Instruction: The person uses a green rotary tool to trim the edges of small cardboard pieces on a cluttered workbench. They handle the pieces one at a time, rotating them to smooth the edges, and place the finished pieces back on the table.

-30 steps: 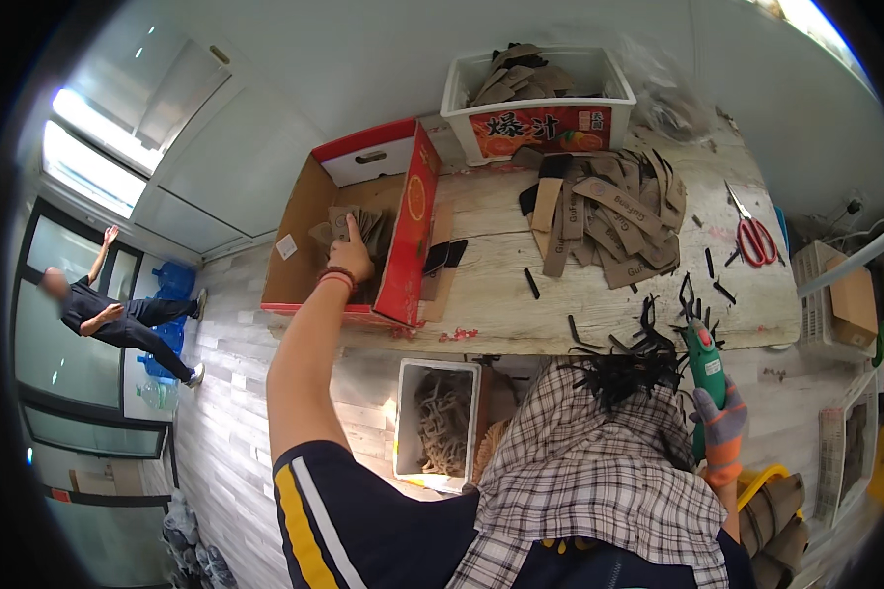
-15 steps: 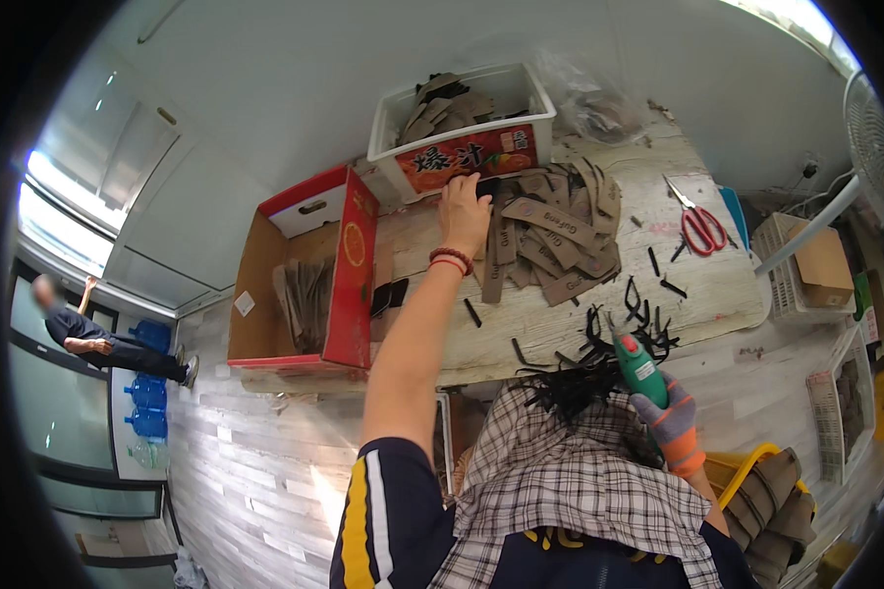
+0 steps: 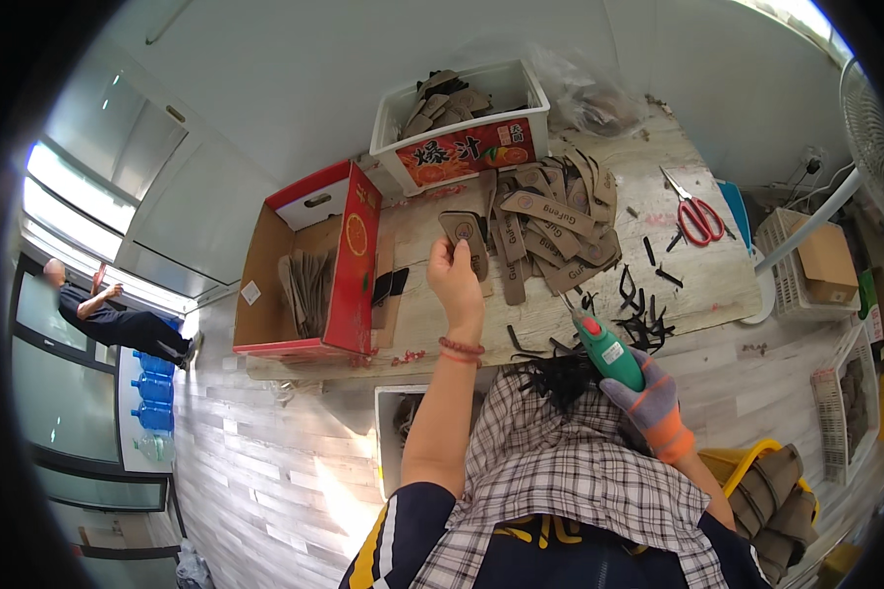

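Observation:
My left hand (image 3: 454,280) is closed on a grey-brown fabric strip (image 3: 464,229) with a small round mark, held above the table. A black piece shows beside the strip. In a grey-and-orange glove, my right hand (image 3: 655,410) grips a green handheld power tool (image 3: 614,357) with a red switch and a thin metal tip pointing up and left. More brown strips (image 3: 555,221) lie in a loose pile on the table, just right of my left hand. Black offcuts (image 3: 560,378) are heaped on the checked cloth over my lap, below the tool's tip.
A red cardboard box (image 3: 361,255) holding brown strips stands left. Behind the pile is a white bin (image 3: 457,128) of brown pieces. Red-handled scissors (image 3: 699,218) lie at right, near a fan (image 3: 879,147). A yellow basket (image 3: 746,471) sits by my right arm. Another person (image 3: 118,314) stands far left.
My left hand has come back from the front of the white bin toward me, now with a brown strip in it. The green tool has moved left, and the other person has shifted.

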{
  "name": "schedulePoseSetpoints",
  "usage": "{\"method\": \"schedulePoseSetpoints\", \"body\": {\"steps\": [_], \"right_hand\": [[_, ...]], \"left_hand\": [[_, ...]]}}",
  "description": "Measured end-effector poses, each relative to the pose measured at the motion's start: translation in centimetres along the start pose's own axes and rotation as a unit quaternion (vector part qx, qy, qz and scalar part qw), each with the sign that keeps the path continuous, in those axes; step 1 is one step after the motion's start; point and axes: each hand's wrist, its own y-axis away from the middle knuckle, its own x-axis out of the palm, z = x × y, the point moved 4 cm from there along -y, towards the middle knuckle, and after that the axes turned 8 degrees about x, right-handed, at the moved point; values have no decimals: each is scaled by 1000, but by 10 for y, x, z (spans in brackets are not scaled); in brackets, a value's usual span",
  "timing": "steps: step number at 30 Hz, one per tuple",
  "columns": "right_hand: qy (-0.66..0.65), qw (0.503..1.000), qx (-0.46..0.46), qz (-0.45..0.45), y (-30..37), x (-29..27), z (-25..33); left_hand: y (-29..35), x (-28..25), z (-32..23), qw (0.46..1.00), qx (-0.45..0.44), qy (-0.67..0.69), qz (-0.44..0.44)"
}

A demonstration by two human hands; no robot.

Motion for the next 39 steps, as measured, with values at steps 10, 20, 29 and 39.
{"method": "schedulePoseSetpoints", "body": {"steps": [10, 20, 29, 39], "right_hand": [[-97, 995, -4, -5, -1, 4, -4], [-88, 995, -23, -32, 7, -6, -7], [-103, 994, 31, -12, 7, -9, -7], [-101, 995, 18, -15, 4, -15, -6]], "left_hand": [[86, 47, -32, 941, -184, 282, -45], [112, 66, -20, 924, -223, 309, -12], [120, 67, -23, 924, -234, 301, 24], [128, 61, -17, 937, -258, 223, 81]]}}
